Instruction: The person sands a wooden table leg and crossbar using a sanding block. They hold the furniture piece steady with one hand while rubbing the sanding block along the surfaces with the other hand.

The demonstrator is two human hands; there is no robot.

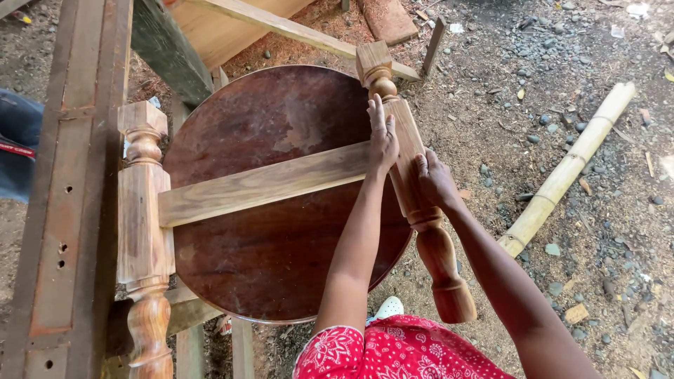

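Note:
A turned wooden leg lies across the right edge of a round dark-brown tabletop. A pale wooden crossbar spans the tabletop and meets this leg at its right end. My left hand lies flat with fingers stretched over the joint of crossbar and leg. My right hand grips the leg just below that joint. A second turned leg sits on the crossbar's left end.
A tall weathered wooden frame stands at the left. A bamboo pole lies on the gravel and sawdust at the right. Planks and a board lie beyond the tabletop. My red patterned clothing shows at the bottom.

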